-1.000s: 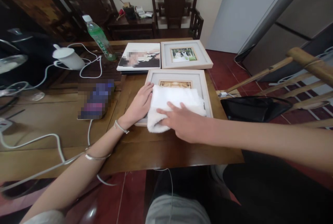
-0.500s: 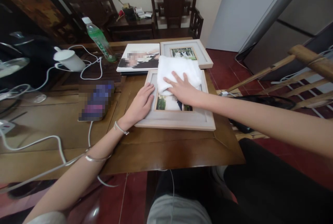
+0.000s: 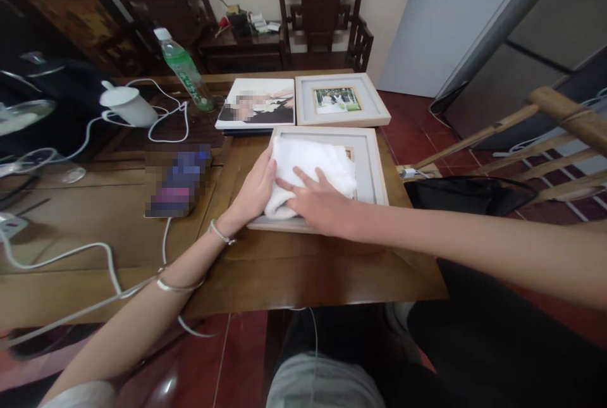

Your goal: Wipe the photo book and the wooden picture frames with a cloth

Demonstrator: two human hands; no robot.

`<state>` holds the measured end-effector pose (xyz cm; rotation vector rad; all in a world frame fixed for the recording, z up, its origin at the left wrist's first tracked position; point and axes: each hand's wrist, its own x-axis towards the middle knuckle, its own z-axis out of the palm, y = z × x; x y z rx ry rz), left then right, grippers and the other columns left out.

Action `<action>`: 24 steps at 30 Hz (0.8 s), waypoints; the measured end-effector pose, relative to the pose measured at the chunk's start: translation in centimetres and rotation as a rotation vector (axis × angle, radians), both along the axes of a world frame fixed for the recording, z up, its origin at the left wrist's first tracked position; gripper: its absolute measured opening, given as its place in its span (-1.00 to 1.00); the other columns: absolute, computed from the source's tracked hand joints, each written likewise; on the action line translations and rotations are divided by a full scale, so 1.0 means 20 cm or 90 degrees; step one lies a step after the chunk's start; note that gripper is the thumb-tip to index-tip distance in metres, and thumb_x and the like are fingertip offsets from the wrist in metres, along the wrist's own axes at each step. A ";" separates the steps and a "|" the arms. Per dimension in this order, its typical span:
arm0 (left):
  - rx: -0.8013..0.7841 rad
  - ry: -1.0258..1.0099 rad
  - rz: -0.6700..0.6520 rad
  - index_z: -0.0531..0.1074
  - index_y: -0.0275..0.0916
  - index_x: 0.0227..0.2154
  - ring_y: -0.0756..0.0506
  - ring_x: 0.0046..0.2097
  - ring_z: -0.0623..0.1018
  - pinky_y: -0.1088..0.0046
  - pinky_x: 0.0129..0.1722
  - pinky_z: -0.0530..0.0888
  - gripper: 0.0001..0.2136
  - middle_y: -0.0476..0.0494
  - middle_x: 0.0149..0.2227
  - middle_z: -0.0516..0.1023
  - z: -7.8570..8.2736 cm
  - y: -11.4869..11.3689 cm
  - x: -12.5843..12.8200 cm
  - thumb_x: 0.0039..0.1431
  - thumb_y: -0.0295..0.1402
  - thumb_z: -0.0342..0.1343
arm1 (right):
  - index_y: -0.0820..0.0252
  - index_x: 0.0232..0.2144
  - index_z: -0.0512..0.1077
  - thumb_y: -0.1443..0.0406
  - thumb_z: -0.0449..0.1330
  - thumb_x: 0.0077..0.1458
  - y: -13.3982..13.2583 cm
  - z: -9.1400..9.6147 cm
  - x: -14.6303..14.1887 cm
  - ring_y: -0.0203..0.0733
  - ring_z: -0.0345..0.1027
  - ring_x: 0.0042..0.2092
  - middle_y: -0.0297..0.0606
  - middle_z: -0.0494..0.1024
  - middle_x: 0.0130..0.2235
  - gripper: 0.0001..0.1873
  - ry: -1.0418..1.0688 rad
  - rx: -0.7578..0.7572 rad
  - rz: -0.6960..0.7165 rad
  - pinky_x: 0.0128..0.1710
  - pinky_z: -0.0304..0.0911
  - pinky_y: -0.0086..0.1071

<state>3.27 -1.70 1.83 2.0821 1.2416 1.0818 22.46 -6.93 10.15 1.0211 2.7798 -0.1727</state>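
Note:
A light wooden picture frame (image 3: 372,167) with a pale grey mat lies flat near the table's right end. Over most of its picture is a folded white cloth (image 3: 313,158). My right hand (image 3: 320,202) presses down on the cloth's lower part with its fingers spread. Along the frame's left edge rests my left hand (image 3: 256,186), fingers stretched out and touching the cloth's left side. Just beyond lie a second wooden picture frame (image 3: 372,101), its photo uncovered, and a white photo panel (image 3: 260,88) on top of a dark flat item.
A phone (image 3: 177,183) with a white cable lies left of my hands. Farther back stand a green-labelled bottle (image 3: 184,73) and a white lidded cup (image 3: 130,106). The wooden table's (image 3: 327,275) front edge is close to me. A wooden chair (image 3: 559,117) stands at the right.
My right hand and the cloth have moved toward me and left across the picture frame. The far frame's photo is now uncovered. My left hand stays at the near frame's left edge.

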 end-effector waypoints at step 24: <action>0.084 0.154 -0.017 0.33 -0.31 0.32 -0.27 0.49 0.23 -0.06 0.50 0.12 -0.53 -0.39 0.44 0.28 -0.10 0.05 -0.04 0.49 -0.21 -0.15 | 0.19 0.11 0.57 0.66 0.07 0.08 -0.13 0.11 0.27 0.31 0.15 0.43 -0.07 0.30 0.44 -0.37 -0.077 -0.067 0.042 0.23 0.31 0.27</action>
